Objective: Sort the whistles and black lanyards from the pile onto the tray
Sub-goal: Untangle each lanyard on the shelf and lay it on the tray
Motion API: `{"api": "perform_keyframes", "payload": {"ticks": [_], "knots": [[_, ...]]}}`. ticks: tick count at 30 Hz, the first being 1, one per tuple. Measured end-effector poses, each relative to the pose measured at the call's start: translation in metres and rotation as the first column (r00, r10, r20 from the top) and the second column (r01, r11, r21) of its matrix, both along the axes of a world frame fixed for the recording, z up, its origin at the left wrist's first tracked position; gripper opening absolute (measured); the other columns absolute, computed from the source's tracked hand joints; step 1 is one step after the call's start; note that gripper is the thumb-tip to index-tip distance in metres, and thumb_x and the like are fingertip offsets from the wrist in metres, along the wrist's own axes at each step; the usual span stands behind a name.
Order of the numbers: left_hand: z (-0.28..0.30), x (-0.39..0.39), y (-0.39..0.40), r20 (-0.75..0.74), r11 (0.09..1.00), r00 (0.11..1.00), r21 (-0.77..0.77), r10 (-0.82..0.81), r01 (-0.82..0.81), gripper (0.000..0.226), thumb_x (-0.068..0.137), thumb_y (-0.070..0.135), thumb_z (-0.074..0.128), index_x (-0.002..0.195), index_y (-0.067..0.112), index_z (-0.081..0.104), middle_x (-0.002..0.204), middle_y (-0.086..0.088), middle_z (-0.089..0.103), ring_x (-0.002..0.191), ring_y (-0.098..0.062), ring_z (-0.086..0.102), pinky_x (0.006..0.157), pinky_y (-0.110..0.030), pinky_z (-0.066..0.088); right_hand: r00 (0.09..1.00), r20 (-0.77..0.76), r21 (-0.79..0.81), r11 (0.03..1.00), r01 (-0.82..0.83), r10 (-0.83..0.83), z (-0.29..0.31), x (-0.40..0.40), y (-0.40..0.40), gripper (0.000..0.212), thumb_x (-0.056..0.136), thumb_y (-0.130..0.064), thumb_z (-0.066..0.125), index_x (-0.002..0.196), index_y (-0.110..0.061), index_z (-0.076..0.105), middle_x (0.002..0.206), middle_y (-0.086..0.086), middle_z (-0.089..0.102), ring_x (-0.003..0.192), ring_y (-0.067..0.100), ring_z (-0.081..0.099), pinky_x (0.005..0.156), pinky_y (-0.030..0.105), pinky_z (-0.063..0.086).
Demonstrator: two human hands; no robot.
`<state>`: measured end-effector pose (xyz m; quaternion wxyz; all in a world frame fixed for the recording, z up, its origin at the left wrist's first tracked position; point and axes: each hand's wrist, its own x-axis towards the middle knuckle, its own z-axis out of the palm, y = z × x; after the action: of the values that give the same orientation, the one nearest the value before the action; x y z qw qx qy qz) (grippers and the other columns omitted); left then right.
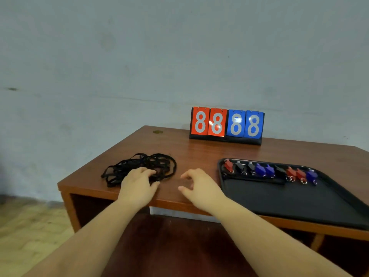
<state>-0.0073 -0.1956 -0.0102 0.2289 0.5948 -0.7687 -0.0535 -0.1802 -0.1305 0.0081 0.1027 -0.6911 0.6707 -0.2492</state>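
Note:
A tangled pile of black lanyards (143,163) lies on the left part of the wooden table (195,154). My left hand (138,183) rests on the near side of the pile, its fingertips on the cords. My right hand (196,185) hovers just right of the pile with loosely curled fingers and holds nothing. On the right sits a black tray (279,198). Along its far edge runs a row of whistles (269,169) in red, black and blue, and a black lanyard (257,179) lies stretched just in front of them.
A flip scoreboard (226,124) reading 8 8 8 8 in red and blue stands at the back of the table against the grey wall. The table's left edge drops to a wooden floor (30,222). Open shelves lie beneath the tabletop.

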Motion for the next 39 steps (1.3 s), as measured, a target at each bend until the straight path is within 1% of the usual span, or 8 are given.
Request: {"api": "perform_keyframes", "payload": {"ticks": [3, 8, 15, 23, 27, 30, 35, 39], "knots": [[-0.01, 0.001, -0.007, 0.073, 0.999, 0.997, 0.007, -0.036, 0.035, 0.048, 0.094, 0.047, 0.042, 0.14, 0.031, 0.039, 0.151, 0.002, 0.033, 0.14, -0.018, 0.025, 0.115, -0.036, 0.02, 0.999, -0.012, 0.005, 0.999, 0.052, -0.052, -0.016, 0.013, -0.018, 0.05, 0.088, -0.041, 0.058, 0.134, -0.029, 0.042, 0.134, 0.0, 0.042, 0.123, 0.021, 0.045, 0.101, 0.036, 0.042], [-0.011, -0.006, -0.02, 0.078, 0.996, 0.993, 0.046, -0.084, 0.081, 0.048, 0.094, 0.048, 0.038, 0.141, 0.038, 0.032, 0.15, 0.006, 0.033, 0.139, -0.016, 0.027, 0.113, -0.039, 0.019, 0.988, -0.09, -0.007, 0.993, 0.122, -0.122, -0.017, 0.013, -0.048, 0.051, 0.089, -0.049, 0.051, 0.137, -0.038, 0.036, 0.13, -0.001, 0.043, 0.115, 0.023, 0.051, 0.089, 0.034, 0.044], [-0.011, -0.009, -0.02, 0.004, 0.998, 0.999, -0.016, -0.053, 0.053, 0.038, 0.094, 0.047, 0.041, 0.129, 0.037, 0.049, 0.141, 0.011, 0.045, 0.132, -0.013, 0.037, 0.109, -0.036, 0.026, 0.986, -0.128, -0.111, 0.989, 0.094, -0.108, -0.021, 0.015, -0.056, 0.019, 0.093, -0.044, 0.047, 0.095, -0.026, 0.055, 0.109, -0.002, 0.049, 0.093, 0.02, 0.057, 0.071, 0.03, 0.041], [-0.003, -0.007, -0.019, -0.007, 0.996, 0.997, 0.038, -0.079, 0.079, 0.034, 0.099, 0.03, 0.037, 0.127, 0.037, 0.053, 0.145, 0.009, 0.043, 0.135, -0.016, 0.034, 0.112, -0.037, 0.027, 0.995, 0.087, -0.201, 0.977, 0.074, -0.057, -0.01, 0.004, -0.018, 0.011, 0.091, -0.037, 0.054, 0.081, -0.032, 0.052, 0.102, -0.013, 0.048, 0.098, 0.006, 0.043, 0.082, 0.023, 0.035], [-0.002, -0.004, -0.01, -0.123, 0.996, 0.988, -0.022, -0.093, 0.091, 0.039, 0.095, 0.022, 0.045, 0.133, 0.033, 0.046, 0.145, 0.005, 0.042, 0.14, -0.018, 0.026, 0.118, -0.042, 0.013, 0.93, 0.363, -0.173, 0.976, 0.129, -0.059, 0.009, -0.01, 0.012, 0.013, 0.09, -0.037, 0.056, 0.078, -0.032, 0.053, 0.096, -0.011, 0.06, 0.093, 0.007, 0.053, 0.072, 0.022, 0.038], [0.005, -0.017, 0.015, -0.301, 0.985, 0.944, -0.149, -0.133, 0.091, 0.042, 0.091, 0.019, 0.052, 0.133, 0.027, 0.046, 0.138, 0.003, 0.046, 0.137, -0.018, 0.029, 0.118, -0.04, 0.008, 0.885, 0.462, -0.144, 0.979, 0.144, -0.062, 0.025, -0.022, 0.031, 0.014, 0.09, -0.034, 0.058, 0.088, -0.021, 0.06, 0.084, -0.009, 0.068, 0.085, 0.011, 0.062, 0.064, 0.017, 0.04], [0.016, -0.058, 0.056, -0.453, 0.933, 0.82, -0.244, -0.351, 0.265, 0.029, 0.093, 0.041, 0.046, 0.099, 0.026, 0.069, 0.1, 0.013, 0.061, 0.103, -0.006, 0.053, 0.097, -0.033, 0.041, 0.849, 0.526, -0.197, 0.964, 0.179, -0.05, 0.035, -0.035, 0.054, 0.014, 0.089, -0.031, 0.06, 0.088, -0.018, 0.062, 0.07, -0.005, 0.067, 0.068, 0.001, 0.062, 0.062, 0.011, 0.041], [0.031, -0.08, 0.081, -0.601, 0.889, 0.667, -0.189, -0.44, 0.417, 0.026, 0.095, 0.035, 0.048, 0.102, 0.025, 0.07, 0.104, 0.018, 0.056, 0.099, 0.009, 0.048, 0.085, -0.002, 0.031, 0.866, 0.499, -0.214, 0.968, 0.131, -0.007, 0.029, -0.037, 0.069, 0.01, 0.09, -0.026, 0.059, 0.086, -0.018, 0.062, 0.071, -0.004, 0.064, 0.062, 0.003, 0.058, 0.059, 0.01, 0.046]]}}
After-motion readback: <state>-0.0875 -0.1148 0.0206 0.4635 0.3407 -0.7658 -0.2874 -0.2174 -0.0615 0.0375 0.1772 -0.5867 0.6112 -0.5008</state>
